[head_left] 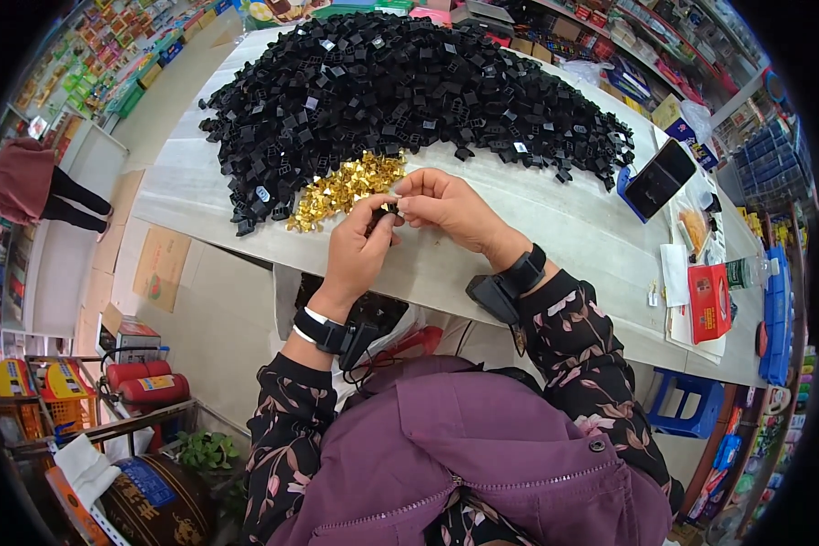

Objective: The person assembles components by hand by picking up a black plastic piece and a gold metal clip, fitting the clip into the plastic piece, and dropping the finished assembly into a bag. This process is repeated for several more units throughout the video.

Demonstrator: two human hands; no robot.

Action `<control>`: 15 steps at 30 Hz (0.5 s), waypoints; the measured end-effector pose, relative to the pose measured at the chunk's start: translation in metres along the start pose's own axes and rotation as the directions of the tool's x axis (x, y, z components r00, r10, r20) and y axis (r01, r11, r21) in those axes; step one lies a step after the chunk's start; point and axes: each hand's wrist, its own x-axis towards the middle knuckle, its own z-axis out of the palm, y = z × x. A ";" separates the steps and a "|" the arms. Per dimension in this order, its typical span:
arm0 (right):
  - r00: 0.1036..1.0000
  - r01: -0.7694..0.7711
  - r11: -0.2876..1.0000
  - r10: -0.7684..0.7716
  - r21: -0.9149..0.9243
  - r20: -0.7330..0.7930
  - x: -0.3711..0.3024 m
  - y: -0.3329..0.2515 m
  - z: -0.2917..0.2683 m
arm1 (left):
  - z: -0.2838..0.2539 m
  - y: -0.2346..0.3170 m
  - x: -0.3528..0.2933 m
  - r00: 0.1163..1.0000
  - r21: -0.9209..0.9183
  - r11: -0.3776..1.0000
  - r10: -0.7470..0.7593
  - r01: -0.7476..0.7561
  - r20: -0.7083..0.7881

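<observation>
A small black piece [389, 209] is held over the near side of the table [537, 255], just in front of the gold pile. It is pinched by the left hand [353, 250], with the thumb and forefinger closed on it and the other fingers curled beneath. The fingertips of the right hand [450, 214] are drawn together at the top of the piece; whether anything separate is gripped there cannot be told, as the spot is partly hidden. Beyond the hands, small gold parts [350, 187] are heaped, bordered behind and on the left by a much larger spread of black parts [409, 91]. To the right, a phone [662, 180] is propped at a tilt on the table. Nearer the right end, a red box [709, 302] is set beside a clear bottle [749, 272]. Below that end, a blue stool [687, 402] is seen. On the floor at the left, a flattened piece of cardboard [162, 266] is laid.
</observation>
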 end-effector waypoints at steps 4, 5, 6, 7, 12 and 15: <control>0.990 -0.129 0.980 0.137 -0.153 0.039 0.000 -0.002 -0.013 | 0.003 0.001 -0.002 0.999 0.098 0.995 0.035 -0.034 -0.015; 0.990 -0.130 0.980 0.137 -0.153 0.039 0.000 -0.002 -0.014 | 0.003 0.002 -0.002 0.999 0.141 0.989 0.047 -0.044 -0.018; 0.990 -0.120 0.979 0.131 -0.164 0.059 0.000 -0.002 -0.013 | 0.003 0.000 -0.002 0.999 0.141 0.989 0.047 -0.044 -0.018; 0.989 -0.110 0.978 0.125 -0.176 0.078 -0.001 -0.002 -0.013 | 0.002 -0.001 -0.002 0.997 0.176 0.982 0.075 -0.072 -0.012; 0.975 -0.171 0.972 0.191 -0.159 0.118 0.000 -0.005 -0.013 | 0.001 0.000 -0.002 0.989 0.171 0.974 0.150 -0.147 -0.002; 0.975 -0.154 0.973 0.177 -0.171 0.135 0.000 -0.003 -0.011 | 0.000 0.000 -0.004 0.987 0.114 0.980 0.161 -0.161 0.004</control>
